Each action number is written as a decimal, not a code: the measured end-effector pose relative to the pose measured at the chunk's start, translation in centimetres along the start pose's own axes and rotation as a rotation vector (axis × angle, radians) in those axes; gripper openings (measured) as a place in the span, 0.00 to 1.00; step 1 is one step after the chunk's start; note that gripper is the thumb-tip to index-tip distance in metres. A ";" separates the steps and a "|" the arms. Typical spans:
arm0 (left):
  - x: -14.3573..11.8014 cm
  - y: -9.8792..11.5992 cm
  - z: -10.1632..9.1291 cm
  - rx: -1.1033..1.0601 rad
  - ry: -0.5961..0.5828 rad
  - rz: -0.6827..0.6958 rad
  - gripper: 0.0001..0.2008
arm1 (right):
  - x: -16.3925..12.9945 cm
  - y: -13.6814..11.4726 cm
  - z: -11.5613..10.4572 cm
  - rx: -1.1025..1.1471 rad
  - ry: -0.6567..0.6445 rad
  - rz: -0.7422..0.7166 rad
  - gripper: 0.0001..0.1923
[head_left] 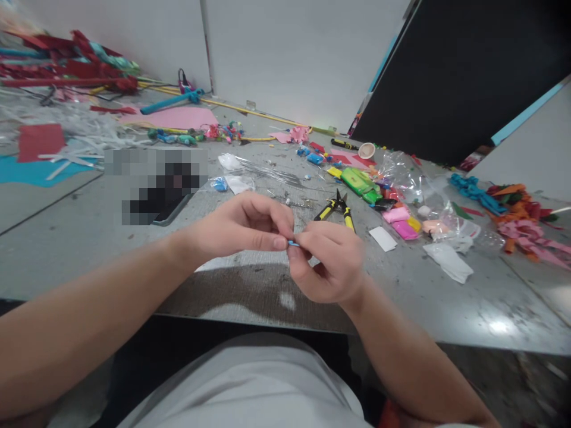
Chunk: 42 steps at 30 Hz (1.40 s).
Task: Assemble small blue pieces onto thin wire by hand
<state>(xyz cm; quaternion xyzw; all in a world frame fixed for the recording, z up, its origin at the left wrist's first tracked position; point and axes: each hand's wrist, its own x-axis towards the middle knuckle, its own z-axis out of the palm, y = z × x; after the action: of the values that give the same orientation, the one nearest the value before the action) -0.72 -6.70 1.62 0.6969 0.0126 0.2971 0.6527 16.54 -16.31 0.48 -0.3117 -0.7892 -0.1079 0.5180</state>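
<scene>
A tiny light-blue piece (293,243), perhaps modelling clay, is pinched between the fingertips of both hands above the table's near part. My left hand (245,226) grips it from the left with thumb and forefinger. From the right, my right hand (330,258) closes thumb and forefinger on the same piece. Its exact shape is mostly covered by the fingers. Just beyond my right hand lie yellow-and-black pliers (341,205), their jaws pointing away. A bundle of thin wires (267,169) lies on the table behind my hands, near a small blue lump (219,184) in clear wrap.
On the grey table (446,315), colourful clay packets (361,184), a white card (382,238) and clear plastic bags (401,172) lie to the right. A pixelated dark device (173,190) is at left. Paper scraps (42,142) pile up far left; a black panel (455,77) leans behind.
</scene>
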 end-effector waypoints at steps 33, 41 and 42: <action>0.1 0.6 0.2 0.055 -0.037 -0.028 0.15 | -0.4 0.0 0.0 -0.033 -0.079 0.022 0.18; 0.0 0.4 0.0 -0.046 -0.084 -0.016 0.08 | 0.0 -0.3 0.0 0.061 -0.045 0.064 0.17; 0.0 0.3 0.0 -0.046 -0.085 -0.016 0.07 | 0.0 -0.3 0.0 0.073 -0.036 0.063 0.17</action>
<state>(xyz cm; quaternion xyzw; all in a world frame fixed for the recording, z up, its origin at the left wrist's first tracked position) -0.82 -6.75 1.94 0.6937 -0.0161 0.2620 0.6707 16.38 -16.54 0.58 -0.3191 -0.7917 -0.0569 0.5178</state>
